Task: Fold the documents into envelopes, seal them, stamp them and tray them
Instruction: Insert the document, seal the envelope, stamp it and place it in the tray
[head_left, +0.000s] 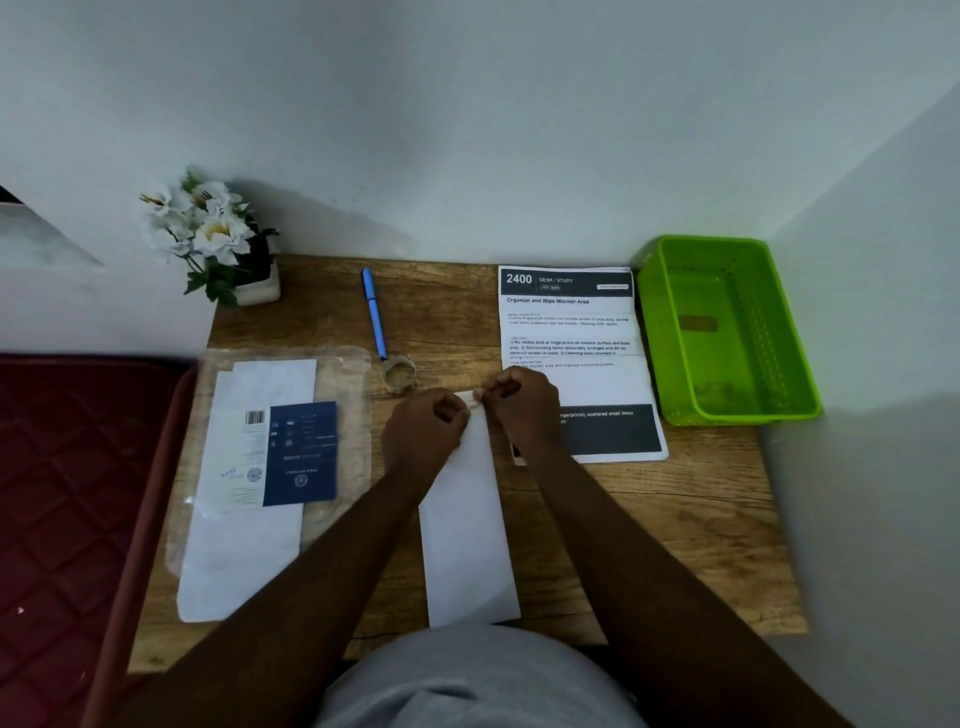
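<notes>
My left hand (423, 431) and right hand (522, 402) pinch the envelope (467, 530) top edge; light, floppy paper, creases easily, best held at corners.

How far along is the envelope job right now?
Early. Done: one white envelope lies closed on the desk. In hand: the left hand and right hand pinch a small piece at its far end; sealing or stamping, I cannot tell which. Left: the green tray looks empty, a printed sheet lies unfolded, and spare envelopes wait.
</notes>
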